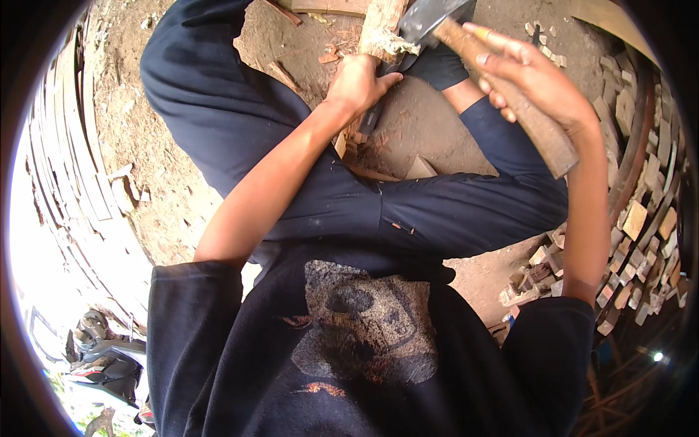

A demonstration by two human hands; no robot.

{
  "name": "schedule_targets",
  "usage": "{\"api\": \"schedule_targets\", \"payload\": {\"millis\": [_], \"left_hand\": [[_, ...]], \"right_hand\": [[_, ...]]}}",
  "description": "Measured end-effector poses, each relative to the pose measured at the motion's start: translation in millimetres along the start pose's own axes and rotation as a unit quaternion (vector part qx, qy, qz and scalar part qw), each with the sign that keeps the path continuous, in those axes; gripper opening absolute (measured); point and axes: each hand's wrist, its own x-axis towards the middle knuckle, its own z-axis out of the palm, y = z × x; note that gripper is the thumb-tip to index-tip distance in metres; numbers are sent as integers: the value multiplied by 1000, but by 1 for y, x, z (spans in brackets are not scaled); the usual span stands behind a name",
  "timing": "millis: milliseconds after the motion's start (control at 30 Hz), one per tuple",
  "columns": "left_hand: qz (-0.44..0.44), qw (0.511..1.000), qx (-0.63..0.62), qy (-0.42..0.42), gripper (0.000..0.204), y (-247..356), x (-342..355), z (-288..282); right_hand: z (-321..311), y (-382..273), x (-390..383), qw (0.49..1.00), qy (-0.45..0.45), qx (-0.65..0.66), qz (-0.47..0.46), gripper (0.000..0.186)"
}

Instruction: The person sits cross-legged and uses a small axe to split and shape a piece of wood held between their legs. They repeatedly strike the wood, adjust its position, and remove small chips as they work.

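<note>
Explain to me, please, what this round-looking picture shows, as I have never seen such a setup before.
There is no machine here, only a seated person's two bare hands. The single picture comes from a wide fisheye camera worn on the head, looking down, so straight edges bend near the rim. The right hand holds a hammer-like tool by its wooden handle, metal head toward the top. The left hand is at a frayed wooden piece and a dark bar; its exact grip is partly hidden. Wood scraps lie on the bare ground, and many cut wood blocks are piled at the right.
</note>
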Motion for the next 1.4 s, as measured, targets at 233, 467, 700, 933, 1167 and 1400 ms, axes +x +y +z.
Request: {"api": "schedule_targets", "payload": {"millis": [233,467,700,933,1167,1400], "left_hand": [[0,1000,5,-3,41,5,0,-1],[0,1000,18,-17,44,0,-16,1],[41,997,28,59,44,13,-8,-27],[86,991,30,101,44,10,-10,-31],[87,992,33,81,42,19,-15,-29],[93,990,47,99,42,15,-19,-27]], "right_hand": [[-1,11,28,972,179,57,-144,57],[21,11,4,999,9,-43,-11,56],[16,6,-9,997,77,25,-19,55],[20,-16,-27,987,144,53,-54,53],[22,-35,-23,984,57,61,-156,58],[24,-47,-10,989,29,-125,-78,55]]}}
